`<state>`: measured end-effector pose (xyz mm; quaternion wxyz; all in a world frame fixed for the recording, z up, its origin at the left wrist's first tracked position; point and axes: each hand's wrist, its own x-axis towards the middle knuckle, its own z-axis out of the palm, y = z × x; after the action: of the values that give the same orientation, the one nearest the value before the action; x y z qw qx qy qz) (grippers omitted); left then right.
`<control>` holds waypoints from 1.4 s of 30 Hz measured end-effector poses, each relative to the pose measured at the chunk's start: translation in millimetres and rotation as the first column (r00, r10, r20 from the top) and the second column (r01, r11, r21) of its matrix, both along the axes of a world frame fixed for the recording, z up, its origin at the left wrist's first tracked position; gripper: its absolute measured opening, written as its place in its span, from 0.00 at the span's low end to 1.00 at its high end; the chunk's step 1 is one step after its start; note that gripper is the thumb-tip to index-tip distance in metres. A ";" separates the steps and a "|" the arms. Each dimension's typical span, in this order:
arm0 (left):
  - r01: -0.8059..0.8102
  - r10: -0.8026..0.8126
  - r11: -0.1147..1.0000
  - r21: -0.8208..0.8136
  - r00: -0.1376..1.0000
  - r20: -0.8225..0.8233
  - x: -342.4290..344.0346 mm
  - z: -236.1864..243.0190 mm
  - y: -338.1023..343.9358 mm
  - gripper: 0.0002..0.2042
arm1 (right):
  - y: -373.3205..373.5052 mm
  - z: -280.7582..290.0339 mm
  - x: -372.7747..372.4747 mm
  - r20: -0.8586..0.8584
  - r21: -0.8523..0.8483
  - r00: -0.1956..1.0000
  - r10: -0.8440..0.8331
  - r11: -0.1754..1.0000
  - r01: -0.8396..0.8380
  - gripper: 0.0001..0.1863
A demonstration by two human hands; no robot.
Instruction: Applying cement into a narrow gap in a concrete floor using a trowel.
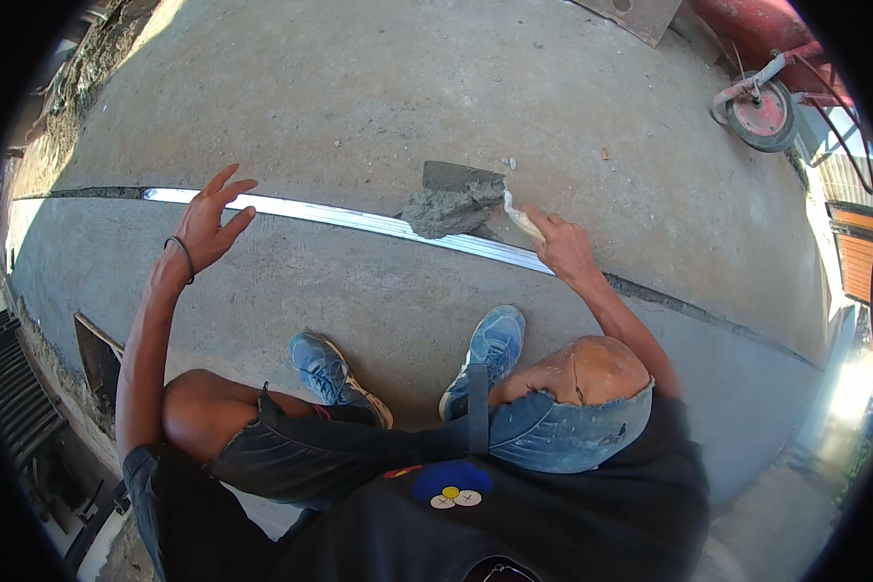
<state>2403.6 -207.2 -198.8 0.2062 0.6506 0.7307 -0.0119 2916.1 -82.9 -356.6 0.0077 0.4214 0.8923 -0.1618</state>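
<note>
My right hand [565, 250] grips the pale handle of a trowel [464, 176]. A heap of wet grey mortar [441, 210] lies across its blade and partly hides it. The mortar's near edge overlaps a long shiny ribbed metal strip [349, 219], and I cannot tell whether it touches the strip. That strip runs left to right along a joint in the concrete. Above its left part, my left hand [209, 223] is open with the fingers spread, holding nothing. A dark band [679, 303] continues the line beyond the strip's right end.
A red wheelbarrow [761, 112] stands at the far right, with a board [640, 15] beside it. Small crumbs dot the concrete floor [310, 107]. My blue shoes [495, 344] are planted close to the strip. A rectangular opening [97, 359] and a dark grille [19, 388] lie at the left.
</note>
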 end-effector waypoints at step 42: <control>-0.129 0.129 0.990 -0.051 0.992 -0.005 -28.4 13.7 -51.1 0.22 | -126.1 25.7 -21.2 -0.229 -0.828 0.807 -0.545 0.545 0.133 0.22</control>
<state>2375.3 -258.3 -185.1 0.2226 0.5966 0.7708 -0.0180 2894.9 -209.0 -330.9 -0.0558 0.4934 0.6024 -0.6250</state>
